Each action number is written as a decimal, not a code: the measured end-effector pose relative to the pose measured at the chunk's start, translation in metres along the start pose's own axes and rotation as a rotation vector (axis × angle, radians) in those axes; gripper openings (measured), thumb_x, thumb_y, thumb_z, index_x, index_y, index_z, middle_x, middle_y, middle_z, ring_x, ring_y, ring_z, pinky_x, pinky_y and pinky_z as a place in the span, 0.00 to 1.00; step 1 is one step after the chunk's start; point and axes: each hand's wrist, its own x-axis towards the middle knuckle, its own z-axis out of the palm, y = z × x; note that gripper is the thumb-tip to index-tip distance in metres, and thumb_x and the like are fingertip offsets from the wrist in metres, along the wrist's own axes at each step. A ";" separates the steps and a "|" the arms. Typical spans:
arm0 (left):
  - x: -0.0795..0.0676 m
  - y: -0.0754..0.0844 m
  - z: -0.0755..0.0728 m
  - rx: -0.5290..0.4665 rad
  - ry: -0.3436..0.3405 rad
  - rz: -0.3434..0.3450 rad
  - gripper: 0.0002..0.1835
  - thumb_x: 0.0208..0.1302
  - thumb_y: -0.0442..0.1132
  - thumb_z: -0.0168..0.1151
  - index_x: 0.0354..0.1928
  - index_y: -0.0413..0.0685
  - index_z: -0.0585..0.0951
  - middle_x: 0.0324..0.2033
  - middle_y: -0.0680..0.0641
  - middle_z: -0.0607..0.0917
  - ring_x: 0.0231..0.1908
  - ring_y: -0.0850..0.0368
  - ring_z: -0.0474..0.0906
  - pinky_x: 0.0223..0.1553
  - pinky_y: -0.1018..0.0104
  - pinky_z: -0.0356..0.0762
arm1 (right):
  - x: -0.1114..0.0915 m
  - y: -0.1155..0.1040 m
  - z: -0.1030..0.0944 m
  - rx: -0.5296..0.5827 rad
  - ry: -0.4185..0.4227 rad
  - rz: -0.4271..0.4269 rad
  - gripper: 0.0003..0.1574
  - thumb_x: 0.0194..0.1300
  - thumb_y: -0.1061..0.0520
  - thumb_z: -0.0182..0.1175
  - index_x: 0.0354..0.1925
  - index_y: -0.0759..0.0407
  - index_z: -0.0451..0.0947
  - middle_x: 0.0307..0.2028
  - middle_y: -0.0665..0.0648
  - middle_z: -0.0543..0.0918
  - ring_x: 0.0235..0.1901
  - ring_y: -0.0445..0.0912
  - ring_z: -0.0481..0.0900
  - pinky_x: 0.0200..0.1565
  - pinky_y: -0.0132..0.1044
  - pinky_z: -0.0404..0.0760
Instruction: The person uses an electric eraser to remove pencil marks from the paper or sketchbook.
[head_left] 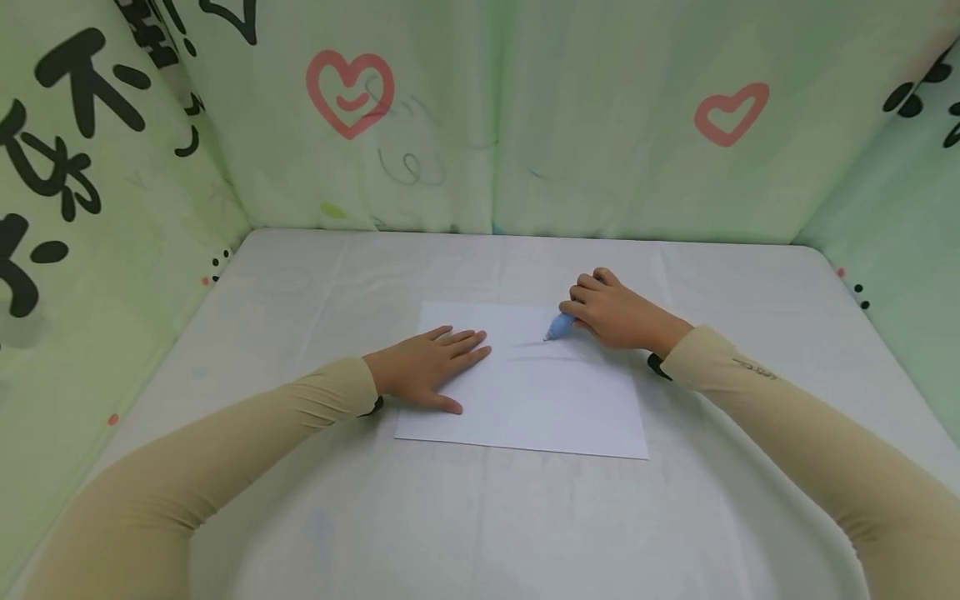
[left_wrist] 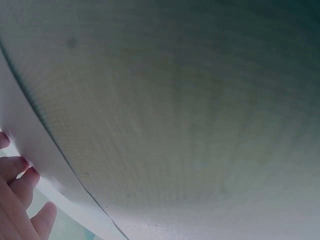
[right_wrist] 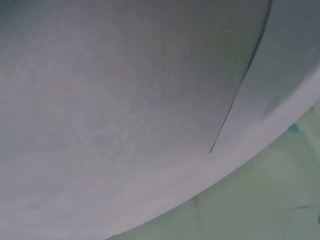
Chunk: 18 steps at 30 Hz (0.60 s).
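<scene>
A white sheet of paper (head_left: 525,408) lies on the white-covered table. My left hand (head_left: 431,367) rests flat on its left part, fingers spread and straight. Over the upper right of the sheet, my right hand (head_left: 611,312) grips a small light-blue teardrop-shaped tool (head_left: 558,326), its narrow tip pointing down-left at the paper. Faint grey streaks show on the sheet near that tip; whether they are marks or shadows I cannot tell. In the left wrist view, the left fingers (left_wrist: 22,187) appear at the lower left. The right wrist view shows the paper's edge but no hand.
The white table (head_left: 300,517) extends around the paper on all sides. Pale green curtains (head_left: 585,167) with red hearts and black lettering enclose its back and both sides. Dark bands (head_left: 660,367) show under the sleeve cuffs.
</scene>
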 end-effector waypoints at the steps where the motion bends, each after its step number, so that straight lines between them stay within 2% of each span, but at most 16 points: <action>1: 0.000 0.000 0.000 0.000 0.002 0.002 0.49 0.61 0.69 0.46 0.74 0.49 0.44 0.74 0.44 0.47 0.74 0.48 0.45 0.73 0.50 0.43 | 0.000 0.000 0.000 -0.001 0.002 0.001 0.12 0.58 0.61 0.64 0.41 0.59 0.75 0.35 0.59 0.78 0.39 0.52 0.68 0.48 0.50 0.66; 12: -0.001 0.000 -0.002 -0.002 -0.011 -0.002 0.49 0.62 0.69 0.47 0.74 0.48 0.44 0.74 0.44 0.46 0.74 0.48 0.44 0.73 0.50 0.42 | -0.008 -0.001 -0.006 -0.031 -0.046 0.004 0.12 0.58 0.60 0.64 0.41 0.59 0.76 0.35 0.58 0.78 0.40 0.52 0.70 0.49 0.51 0.68; 18: 0.000 0.001 -0.001 -0.013 -0.009 -0.001 0.49 0.62 0.69 0.47 0.74 0.48 0.44 0.74 0.44 0.46 0.74 0.48 0.44 0.73 0.50 0.42 | -0.004 0.001 -0.002 -0.012 -0.026 0.002 0.12 0.58 0.60 0.64 0.42 0.59 0.75 0.36 0.58 0.78 0.40 0.52 0.69 0.49 0.51 0.66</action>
